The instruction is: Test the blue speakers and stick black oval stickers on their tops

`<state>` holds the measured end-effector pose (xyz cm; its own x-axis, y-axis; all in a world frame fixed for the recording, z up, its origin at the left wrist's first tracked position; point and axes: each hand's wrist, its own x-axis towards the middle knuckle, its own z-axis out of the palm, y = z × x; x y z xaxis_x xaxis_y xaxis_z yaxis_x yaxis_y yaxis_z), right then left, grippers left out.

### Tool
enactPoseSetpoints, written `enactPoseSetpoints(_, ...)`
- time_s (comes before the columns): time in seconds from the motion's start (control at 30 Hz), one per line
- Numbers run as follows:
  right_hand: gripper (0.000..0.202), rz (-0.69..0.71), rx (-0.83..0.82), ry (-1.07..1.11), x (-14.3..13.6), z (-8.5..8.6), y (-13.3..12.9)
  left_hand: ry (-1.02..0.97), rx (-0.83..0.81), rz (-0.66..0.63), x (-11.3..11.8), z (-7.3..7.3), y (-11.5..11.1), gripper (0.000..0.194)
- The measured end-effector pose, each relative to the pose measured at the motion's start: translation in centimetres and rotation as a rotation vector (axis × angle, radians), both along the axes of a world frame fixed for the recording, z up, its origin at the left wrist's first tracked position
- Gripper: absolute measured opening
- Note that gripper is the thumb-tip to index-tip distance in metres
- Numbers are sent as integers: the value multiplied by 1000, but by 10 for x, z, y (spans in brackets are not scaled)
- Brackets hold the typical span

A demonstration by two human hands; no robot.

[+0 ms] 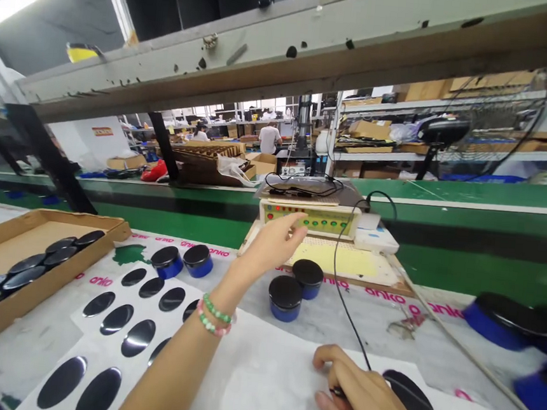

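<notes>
My left hand (275, 240), with bead bracelets (216, 315) on its wrist, reaches to the front panel of a test box (348, 223) with a row of green buttons and a lit red lamp. Its index finger is stretched out at the panel and its thumb is apart; the other fingers are mostly hidden. At the lower right, my right hand (357, 391) is closed around the small dark end of a thin black cable (348, 307), which runs up to the box. Under it lies a white sheet (263, 370). A black disc (410, 399) lies beside that hand.
Black-topped blue round parts (285, 298) stand in front of the box; more (507, 321) are at right. Several black discs (117, 319) lie on white sheets at left, beside a cardboard tray (118, 226) of discs. A shelf beam (277, 55) crosses overhead. A person (269, 139) sits far back.
</notes>
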<state>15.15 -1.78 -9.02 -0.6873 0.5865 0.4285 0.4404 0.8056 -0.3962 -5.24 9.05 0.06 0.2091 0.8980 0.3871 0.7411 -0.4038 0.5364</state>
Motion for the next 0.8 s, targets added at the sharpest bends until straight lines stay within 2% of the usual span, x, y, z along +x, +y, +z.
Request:
enactPoseSetpoints(0.07, 9, -3, -8, -25, -2, 2, 0, 50, -34, -57, 2, 9, -19, 40)
enactPoseSetpoints(0.13, 11, -7, -21, -49, -3, 2, -1, 99, -84, -93, -2, 6, -38, 40)
enactPoseSetpoints(0.2, 11, -4, -36, -58, -3, 1, -1, 120, -127, -88, -9, -9, -56, 48)
enactPoseSetpoints(0.33, 8, -8, -64, -50, -2, -1, 0, 47, -177, -18, -28, -57, -75, 91)
enactPoseSetpoints(0.4, 9, -14, -61, -43, -2, -3, 1, -26, -187, 6, -33, -76, -77, 90)
enactPoseSetpoints(0.47, 9, -19, -55, -39, -3, -4, 2, -100, -177, 15, -34, -86, -78, 74)
enactPoseSetpoints(0.57, 9, -22, -62, -38, -4, -5, 3, -176, -135, 12, -31, -86, -83, 59)
enactPoseSetpoints(0.63, 10, -28, -73, -35, -4, -5, 4, -199, -90, -28, -29, -83, -88, 59)
enactPoseSetpoints(0.8, 11, -70, -88, -8, -3, -8, 4, -135, 108, -237, -25, -84, -100, 67)
